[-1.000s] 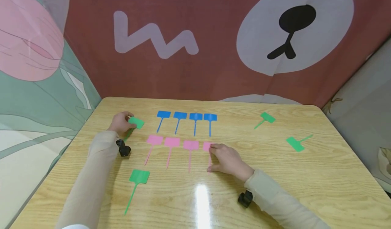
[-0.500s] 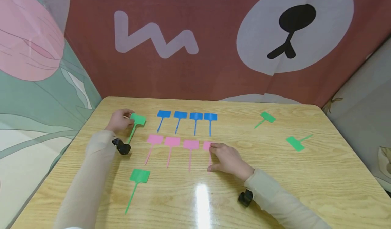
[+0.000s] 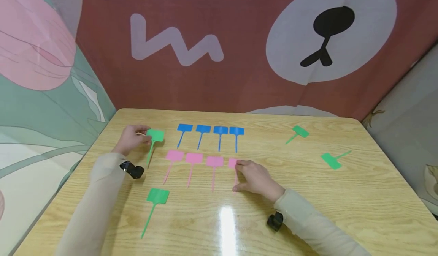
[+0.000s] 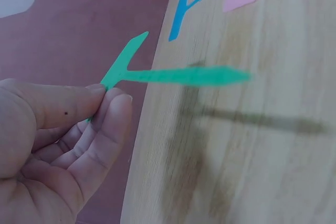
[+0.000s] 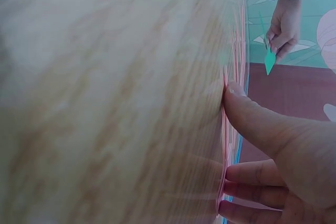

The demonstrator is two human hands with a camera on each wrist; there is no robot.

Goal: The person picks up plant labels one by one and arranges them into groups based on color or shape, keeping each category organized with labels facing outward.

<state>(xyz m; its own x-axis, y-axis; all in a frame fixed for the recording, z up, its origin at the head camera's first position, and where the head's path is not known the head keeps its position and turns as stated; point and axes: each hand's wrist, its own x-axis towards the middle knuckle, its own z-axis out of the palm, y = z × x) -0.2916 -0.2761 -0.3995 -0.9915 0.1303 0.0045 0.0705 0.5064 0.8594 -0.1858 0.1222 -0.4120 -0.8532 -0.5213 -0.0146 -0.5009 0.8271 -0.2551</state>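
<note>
My left hand [image 3: 130, 140] pinches a green T-shaped plant label [image 3: 156, 135] by the edge of its head, between thumb and fingers. In the left wrist view the label's stem [image 4: 184, 76] is raised off the table, with a shadow beneath. My right hand [image 3: 256, 179] touches the rightmost pink plant label [image 3: 232, 163], its fingers at the head and its thumb by the stem, partly covering it. The right wrist view shows the fingertips [image 5: 231, 211] pressing down at the tabletop. Other pink labels [image 3: 194, 158] lie in a row to the left.
Behind the pink row lies a row of blue labels [image 3: 203, 128]. One green label [image 3: 158, 196] lies at the front left of the wooden table [image 3: 308, 218]. Two more, one green label [image 3: 300, 131] and another green label [image 3: 331, 160], lie at the right. A printed cloth [image 3: 239, 85] hangs behind.
My left hand has turned the green label so that its stem now points toward me and is fully visible. The right hand has stayed on the pink label.
</note>
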